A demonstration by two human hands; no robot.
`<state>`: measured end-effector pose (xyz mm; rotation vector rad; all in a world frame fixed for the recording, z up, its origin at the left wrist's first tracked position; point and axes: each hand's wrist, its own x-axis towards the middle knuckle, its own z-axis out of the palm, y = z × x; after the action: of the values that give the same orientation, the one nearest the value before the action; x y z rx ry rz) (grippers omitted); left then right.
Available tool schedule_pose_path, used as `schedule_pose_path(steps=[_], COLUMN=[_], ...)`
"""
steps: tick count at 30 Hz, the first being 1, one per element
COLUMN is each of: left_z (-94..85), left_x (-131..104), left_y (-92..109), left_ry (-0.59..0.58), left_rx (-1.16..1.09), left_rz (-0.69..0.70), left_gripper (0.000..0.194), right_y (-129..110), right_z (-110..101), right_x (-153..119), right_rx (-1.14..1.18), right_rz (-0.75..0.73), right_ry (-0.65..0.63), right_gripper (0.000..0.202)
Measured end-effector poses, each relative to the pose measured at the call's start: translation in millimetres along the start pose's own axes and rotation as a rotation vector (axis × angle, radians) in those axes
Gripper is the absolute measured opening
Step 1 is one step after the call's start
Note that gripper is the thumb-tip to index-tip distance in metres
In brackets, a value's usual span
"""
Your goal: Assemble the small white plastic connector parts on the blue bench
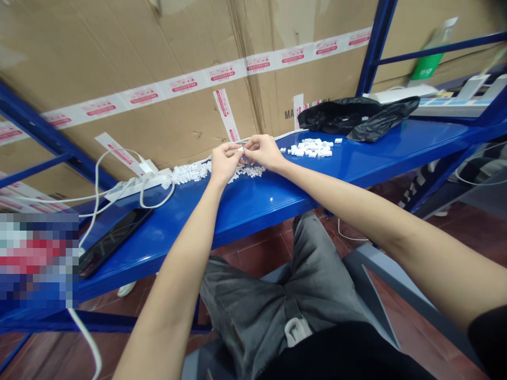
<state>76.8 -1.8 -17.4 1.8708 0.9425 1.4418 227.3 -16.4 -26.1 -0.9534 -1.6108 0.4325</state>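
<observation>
Over the blue shelf my left hand [225, 162] and my right hand [264, 151] meet, fingertips pinched together around a small white plastic piece [241, 150]. The piece is mostly covered by the fingers, so its exact kind does not show. Just beneath the hands lies a spread of tiny white pieces [253, 171], which runs on to the left as a longer heap [191, 172]. To the right of my right hand sits a separate pile of larger white block-like pieces [312, 148].
A black plastic bag [358, 117] lies at the back right. At left are a white power strip [137, 186] with cables and a black phone [114, 243]. Large cardboard boxes [178, 53] stand behind the shelf [253, 211]. A green-labelled bottle [431, 55] is at upper right.
</observation>
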Motion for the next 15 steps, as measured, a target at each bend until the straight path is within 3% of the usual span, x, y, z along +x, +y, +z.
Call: schedule_pose_path(steps=[5,15], left_z=[1.2,-0.1], left_x=[-0.3,-0.1], left_y=[0.5,-2.1], left_ry=[0.037,-0.002], left_rx=[-0.024,-0.002], left_rz=[-0.024,-0.005], left_gripper=[0.009,0.004], right_y=[-3.6,-0.3], right_z=[0.5,1.1], right_x=[-0.9,0.5], right_rx=[0.008,0.045], right_rz=[-0.003,-0.028], right_ry=[0.012,0.005], right_gripper=[0.006,0.008])
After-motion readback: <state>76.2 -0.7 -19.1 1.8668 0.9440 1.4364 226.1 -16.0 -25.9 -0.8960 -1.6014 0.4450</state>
